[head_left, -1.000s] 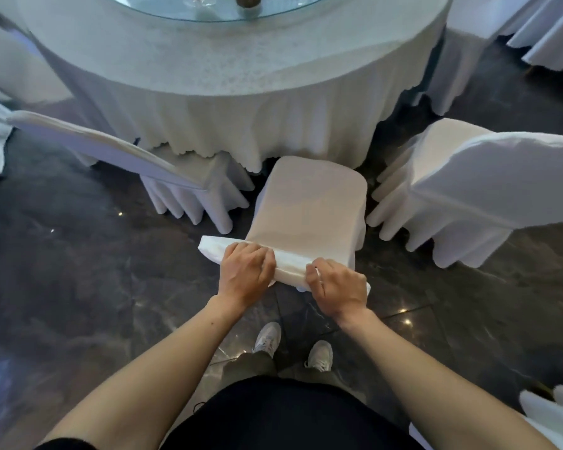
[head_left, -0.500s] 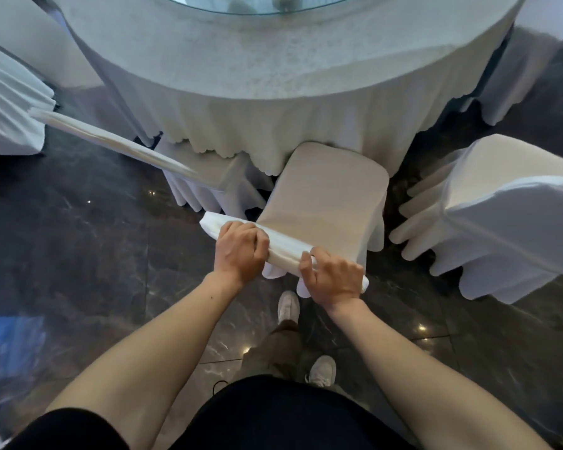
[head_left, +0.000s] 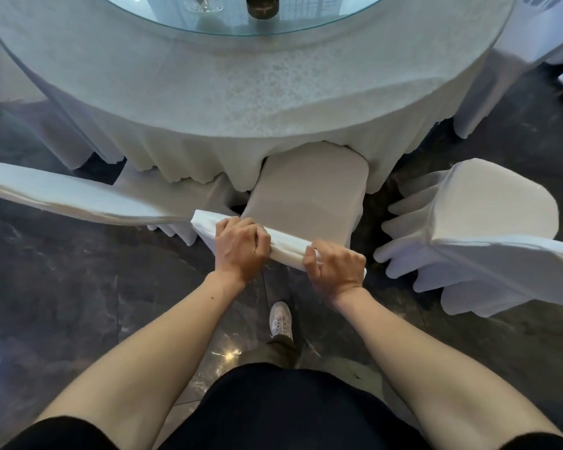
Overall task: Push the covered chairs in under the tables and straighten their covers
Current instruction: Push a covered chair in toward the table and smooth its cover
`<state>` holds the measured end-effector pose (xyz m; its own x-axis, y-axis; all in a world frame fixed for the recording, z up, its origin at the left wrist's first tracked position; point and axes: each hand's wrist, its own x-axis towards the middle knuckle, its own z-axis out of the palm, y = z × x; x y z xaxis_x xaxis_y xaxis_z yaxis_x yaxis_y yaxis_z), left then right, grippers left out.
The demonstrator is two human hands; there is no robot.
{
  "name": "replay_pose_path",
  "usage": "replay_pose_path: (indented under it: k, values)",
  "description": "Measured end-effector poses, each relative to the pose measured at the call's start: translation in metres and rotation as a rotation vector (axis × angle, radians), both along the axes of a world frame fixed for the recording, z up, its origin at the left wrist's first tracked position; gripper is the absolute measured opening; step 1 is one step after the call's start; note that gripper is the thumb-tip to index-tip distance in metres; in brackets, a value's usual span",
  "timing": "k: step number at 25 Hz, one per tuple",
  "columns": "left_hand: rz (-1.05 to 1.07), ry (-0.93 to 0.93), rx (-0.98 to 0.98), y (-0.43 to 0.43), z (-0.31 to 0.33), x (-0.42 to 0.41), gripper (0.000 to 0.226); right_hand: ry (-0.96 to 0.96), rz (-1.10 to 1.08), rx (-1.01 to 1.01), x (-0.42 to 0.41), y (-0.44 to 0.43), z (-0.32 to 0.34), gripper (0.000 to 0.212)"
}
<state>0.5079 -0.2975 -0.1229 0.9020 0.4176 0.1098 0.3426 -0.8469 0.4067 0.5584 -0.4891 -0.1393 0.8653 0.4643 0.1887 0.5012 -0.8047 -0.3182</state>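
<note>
A white-covered chair [head_left: 309,196] stands right in front of me, its seat front tucked under the hanging cloth of the round table [head_left: 241,102]. My left hand [head_left: 239,251] grips the left part of the chair's top back edge. My right hand [head_left: 337,269] grips the right part of the same edge. The chair legs are hidden by the cover.
A second covered chair [head_left: 78,199] stands to the left, its back close to my left hand. A third covered chair [head_left: 475,235] stands to the right, turned away from the table. A glass turntable [head_left: 306,17] carries a glass and a dark jar. The floor is dark marble.
The chair has slid forward with both hands on its back, and its seat front now sits under the tablecloth. I have stepped closer to the table.
</note>
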Motion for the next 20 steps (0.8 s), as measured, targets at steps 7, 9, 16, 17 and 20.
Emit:
replay_pose_path:
  k: [7,9,16,17,20]
  values:
    - [-0.014,0.076,-0.031,0.008,0.011,0.029,0.049,0.001,0.032,0.023,0.031,0.010,-0.002,0.056]
    - [-0.013,0.091,-0.033,0.006,0.017,0.032,0.053,0.011,0.032,0.016,0.034,0.011,0.000,0.057]
    - [-0.096,0.048,-0.024,-0.003,0.029,0.015,0.047,0.173,0.047,-0.069,0.031,0.005,0.010,0.058]
    - [-0.102,0.040,-0.021,-0.005,0.029,0.014,0.047,0.201,0.057,-0.057,0.029,0.003,0.012,0.058]
    - [-0.148,0.037,-0.018,-0.010,0.031,0.011,0.047,0.266,0.108,-0.008,0.023,-0.007,0.021,0.051]
